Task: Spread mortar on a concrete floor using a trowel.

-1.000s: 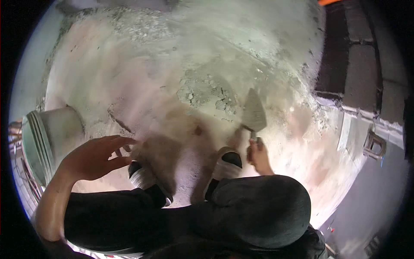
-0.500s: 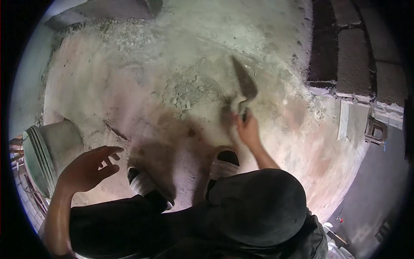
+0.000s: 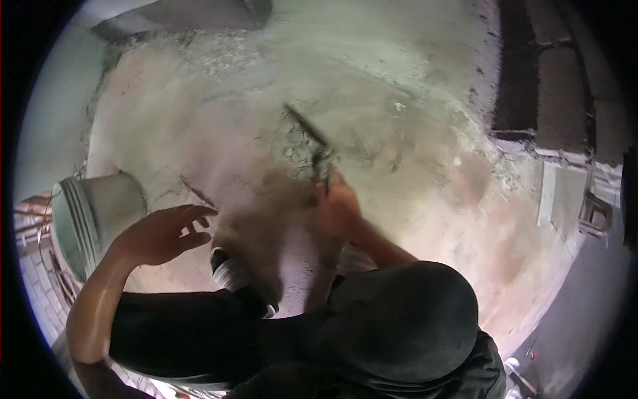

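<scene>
Left forearm: bare, rising from lower left of frame; wrist bent toward right. Left hand: left of centre, fingers loosely curled, thumb apart below them. Right forearm: slanting up and left from below centre. Right hand: near frame centre, fingers curled into grip, slightly blurred.

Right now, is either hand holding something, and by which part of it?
The right hand has its grip on a trowel, by the handle. The left hand holds nothing.
</scene>
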A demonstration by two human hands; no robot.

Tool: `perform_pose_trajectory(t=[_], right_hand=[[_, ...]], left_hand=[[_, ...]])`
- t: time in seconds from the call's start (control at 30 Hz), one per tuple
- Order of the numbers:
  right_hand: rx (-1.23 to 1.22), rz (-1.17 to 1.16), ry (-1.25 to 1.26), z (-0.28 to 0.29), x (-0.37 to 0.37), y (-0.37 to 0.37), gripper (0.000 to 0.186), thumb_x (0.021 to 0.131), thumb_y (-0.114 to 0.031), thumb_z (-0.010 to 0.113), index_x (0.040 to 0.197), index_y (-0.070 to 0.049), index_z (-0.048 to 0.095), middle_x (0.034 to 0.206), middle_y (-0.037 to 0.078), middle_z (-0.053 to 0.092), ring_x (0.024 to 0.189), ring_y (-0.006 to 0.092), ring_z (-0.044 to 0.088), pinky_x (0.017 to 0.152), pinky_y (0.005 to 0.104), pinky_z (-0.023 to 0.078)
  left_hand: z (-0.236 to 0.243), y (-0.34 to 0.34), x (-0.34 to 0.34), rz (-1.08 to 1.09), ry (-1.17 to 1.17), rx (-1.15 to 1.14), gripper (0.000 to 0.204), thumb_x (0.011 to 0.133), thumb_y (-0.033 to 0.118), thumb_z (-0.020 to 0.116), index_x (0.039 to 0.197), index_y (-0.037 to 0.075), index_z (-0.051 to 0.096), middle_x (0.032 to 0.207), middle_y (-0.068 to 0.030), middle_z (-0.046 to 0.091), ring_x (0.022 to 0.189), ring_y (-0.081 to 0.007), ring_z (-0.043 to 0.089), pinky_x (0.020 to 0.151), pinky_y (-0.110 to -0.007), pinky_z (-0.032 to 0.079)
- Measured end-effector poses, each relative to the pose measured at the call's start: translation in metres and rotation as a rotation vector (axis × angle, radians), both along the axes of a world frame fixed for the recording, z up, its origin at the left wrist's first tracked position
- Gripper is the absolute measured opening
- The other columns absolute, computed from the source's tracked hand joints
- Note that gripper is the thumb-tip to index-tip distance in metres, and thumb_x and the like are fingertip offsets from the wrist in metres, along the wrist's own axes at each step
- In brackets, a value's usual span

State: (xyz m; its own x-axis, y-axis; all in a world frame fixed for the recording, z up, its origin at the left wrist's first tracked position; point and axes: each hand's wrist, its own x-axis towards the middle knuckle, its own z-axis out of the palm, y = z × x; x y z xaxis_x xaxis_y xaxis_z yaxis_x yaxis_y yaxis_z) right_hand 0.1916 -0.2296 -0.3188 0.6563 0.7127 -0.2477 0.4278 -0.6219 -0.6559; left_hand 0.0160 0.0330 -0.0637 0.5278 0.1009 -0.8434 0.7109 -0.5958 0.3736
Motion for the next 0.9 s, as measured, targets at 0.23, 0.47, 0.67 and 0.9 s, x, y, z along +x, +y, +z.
perform_pose_trajectory(t=[0.23, 0.47, 0.67, 0.9], right_hand=[[0.004, -0.021, -0.226, -0.013, 0.086, 0.014, 0.053, 0.100, -0.027, 0.053, 0.134, 0.014, 0.045, 0.107, 0.037, 0.062, 0.092, 0.0506, 0.063, 0.081, 0.0524, 0.052], [0.142, 0.257, -0.074, -0.006, 0.024, 0.004, 0.052, 0.097, -0.025, 0.059, 0.135, 0.009, 0.047, 0.113, 0.032, 0.063, 0.098, 0.0474, 0.063, 0.083, 0.0504, 0.053], [-0.247, 0.611, 0.227, 0.077, 0.154, -0.051, 0.048, 0.082, -0.021, 0.074, 0.126, -0.006, 0.062, 0.086, 0.022, 0.069, 0.078, 0.0363, 0.070, 0.071, 0.0426, 0.054], [-0.616, 0.906, 0.171, 0.106, 0.219, -0.030, 0.050, 0.085, -0.037, 0.076, 0.124, -0.008, 0.066, 0.092, 0.020, 0.071, 0.085, 0.0319, 0.071, 0.080, 0.0412, 0.054]], left_hand=[[-0.003, 0.005, -0.032, 0.068, 0.037, -0.032, 0.056, 0.099, 0.045, 0.060, 0.141, 0.010, 0.053, 0.122, -0.0134, 0.066, 0.106, -0.0289, 0.065, 0.089, -0.040, 0.052], [0.002, 0.021, -0.022, 0.002, 0.040, 0.036, 0.048, 0.101, 0.040, 0.059, 0.141, 0.013, 0.053, 0.123, -0.0116, 0.066, 0.101, -0.0244, 0.066, 0.091, -0.038, 0.052], [0.015, 0.033, -0.035, 0.050, -0.012, 0.052, 0.044, 0.101, 0.037, 0.060, 0.136, 0.012, 0.057, 0.119, -0.0117, 0.068, 0.102, -0.0245, 0.067, 0.088, -0.038, 0.052], [0.036, 0.016, -0.028, 0.144, 0.050, -0.053, 0.044, 0.100, 0.034, 0.062, 0.139, 0.014, 0.056, 0.120, -0.0123, 0.068, 0.105, -0.0212, 0.067, 0.089, -0.038, 0.053]])
